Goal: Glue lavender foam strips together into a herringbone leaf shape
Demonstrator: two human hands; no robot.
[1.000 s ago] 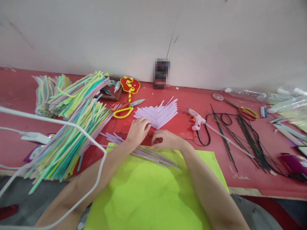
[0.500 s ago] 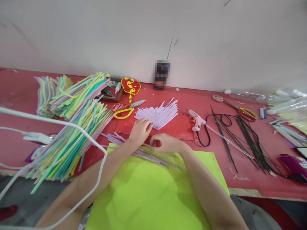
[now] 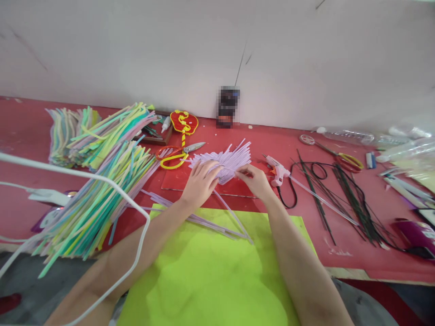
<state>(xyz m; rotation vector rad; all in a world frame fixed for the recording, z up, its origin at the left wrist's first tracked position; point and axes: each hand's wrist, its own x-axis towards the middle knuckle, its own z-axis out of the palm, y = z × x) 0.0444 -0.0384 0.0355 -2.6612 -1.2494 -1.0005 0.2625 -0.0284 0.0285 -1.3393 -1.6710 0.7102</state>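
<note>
My right hand (image 3: 254,180) pinches one end of a lilac pipe cleaner. That stem runs leftward to my left hand (image 3: 202,182), whose fingers are closed on it. Both hands are over the lower edge of a V-shaped fan of lilac pipe cleaners (image 3: 234,157), partly hiding it. The fan lies on a red board (image 3: 173,180). Nearer my body, loose lilac pipe cleaners (image 3: 210,222) rest across the edge of a yellow-green cloth (image 3: 217,271).
Bundles of coloured pipe cleaners (image 3: 98,194) fill the left side, behind a white cable (image 3: 144,235). Scissors (image 3: 176,156) lie beyond my left hand. To the right are a pink glue gun (image 3: 277,171), dark wire stems (image 3: 353,199) and a second pair of scissors (image 3: 350,162).
Both hands have moved forward from the table's near side to the lilac fan. A lilac pipe cleaner is now stretched between them. One loose stem below lies at a new angle.
</note>
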